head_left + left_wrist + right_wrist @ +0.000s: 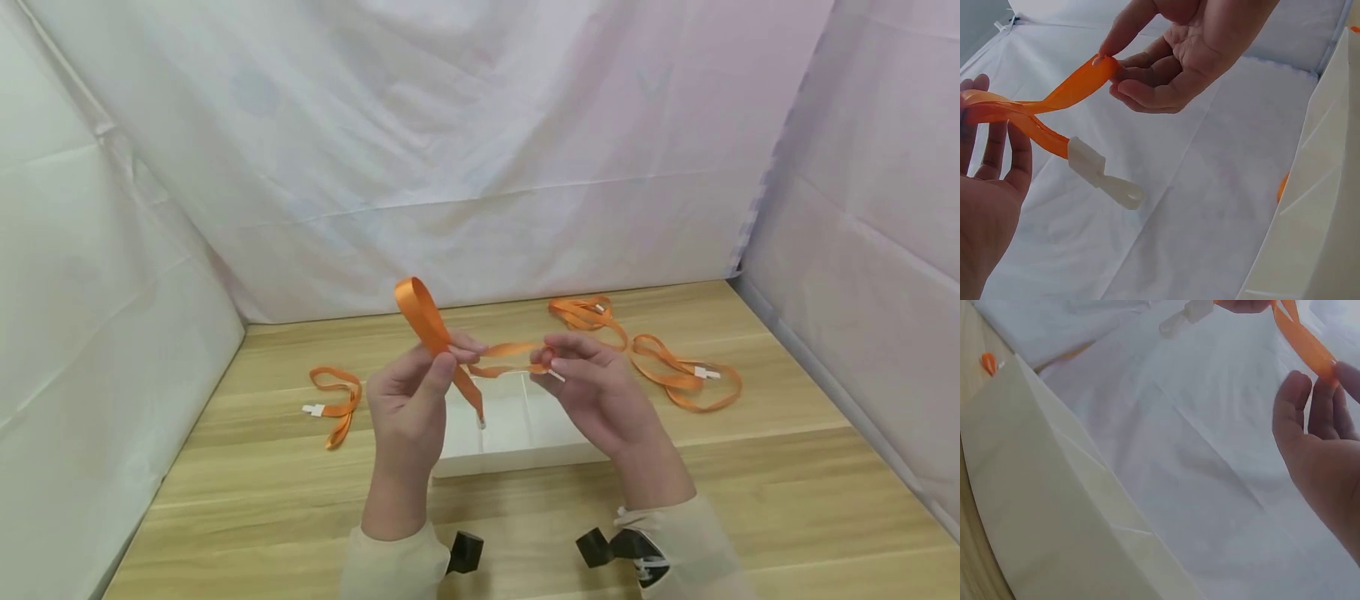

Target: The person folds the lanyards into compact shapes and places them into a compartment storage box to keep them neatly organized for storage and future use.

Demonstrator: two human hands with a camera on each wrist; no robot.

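An orange lanyard [1079, 84] is held up between both hands above a white box [506, 421]. My left hand [411, 408] pinches its folded strap, and a loop [418, 308] sticks up beyond the fingers. From that grip hangs the lanyard's white plastic clip [1100, 169], clearest in the left wrist view. My right hand [603, 392] pinches the strap's other bend between thumb and fingertip, its remaining fingers loosely curved. Two lengths of strap run between the hands. In the right wrist view the right hand [1329, 456] shows at the right edge, while the left is mostly cut off.
Another orange lanyard [341, 404] lies on the wooden table [247, 500] left of the box. Two more, a coiled lanyard [581, 312] and a looped lanyard [686, 383], lie to the right. White cloth [480, 167] hangs behind the table and at both sides.
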